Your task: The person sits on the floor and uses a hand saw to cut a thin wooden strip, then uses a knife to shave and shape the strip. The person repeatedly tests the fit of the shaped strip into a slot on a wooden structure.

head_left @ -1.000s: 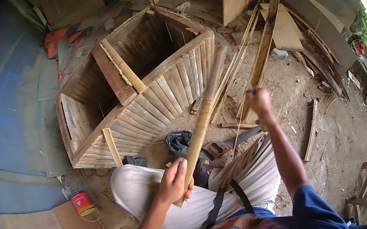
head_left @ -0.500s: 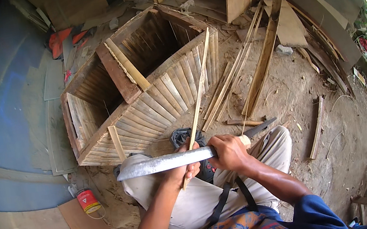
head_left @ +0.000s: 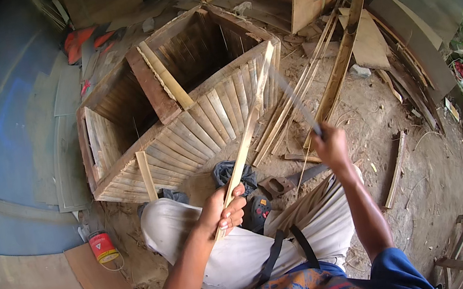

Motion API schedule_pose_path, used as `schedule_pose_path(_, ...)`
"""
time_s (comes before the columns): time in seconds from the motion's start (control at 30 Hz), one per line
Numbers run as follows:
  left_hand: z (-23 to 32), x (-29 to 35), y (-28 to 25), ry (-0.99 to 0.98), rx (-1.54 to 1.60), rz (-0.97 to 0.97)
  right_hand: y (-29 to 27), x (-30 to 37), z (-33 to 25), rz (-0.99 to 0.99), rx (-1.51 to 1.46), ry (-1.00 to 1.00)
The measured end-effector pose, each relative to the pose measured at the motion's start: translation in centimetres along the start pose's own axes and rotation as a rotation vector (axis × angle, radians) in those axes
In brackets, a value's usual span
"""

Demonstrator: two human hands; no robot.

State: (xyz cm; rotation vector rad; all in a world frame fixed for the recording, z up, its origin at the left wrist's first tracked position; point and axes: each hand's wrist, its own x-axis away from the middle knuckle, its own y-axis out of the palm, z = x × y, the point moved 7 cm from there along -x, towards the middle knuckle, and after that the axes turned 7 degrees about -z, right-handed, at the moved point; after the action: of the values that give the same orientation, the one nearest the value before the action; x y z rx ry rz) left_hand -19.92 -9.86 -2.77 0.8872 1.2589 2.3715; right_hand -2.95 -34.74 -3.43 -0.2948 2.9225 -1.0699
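Note:
My left hand (head_left: 226,210) is closed round the lower end of a long split bamboo strip (head_left: 244,148), which slants up and away to the right. In my right hand (head_left: 331,147) is a machete (head_left: 295,98), seen nearly edge-on and slightly blurred. Its blade points away, with the tip close to the strip's far end; whether they touch I cannot tell. Most of the machete's handle is hidden by my fingers. Beyond my hands stands a long wooden box (head_left: 205,126), its side covered in bamboo slats. A handsaw (head_left: 277,187) lies on the ground between my knees.
A black plastic bag (head_left: 227,174) lies before my legs. One short slat (head_left: 146,175) leans on the box. Long bamboo pieces (head_left: 338,91) and boards (head_left: 368,40) lie to the right. At the left are a red and yellow tin (head_left: 102,247) and plywood sheets (head_left: 36,281).
My right hand has swung the machete from across my left wrist out to the right and away. The bamboo strip has turned, its broader, pale face now showing. The handsaw's handle has come into view.

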Motion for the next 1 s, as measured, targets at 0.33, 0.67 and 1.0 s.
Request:
schedule_pose_path(0.33,-1.0,-0.1,1.8,-0.011,0.134,-0.222,4.6,0.8,-3.6,-0.126,0.177,-0.079)
schedule_pose_path(0.67,-1.2,-0.7,0.7,-0.073,0.002,-0.027,6.1,3.7,-5.1,-0.132,0.272,-0.621)
schedule_pose_path(1.0,-0.9,-0.1,0.8,0.015,-0.339,0.105,1.5,1.1,3.8,-0.126,-0.026,0.268)
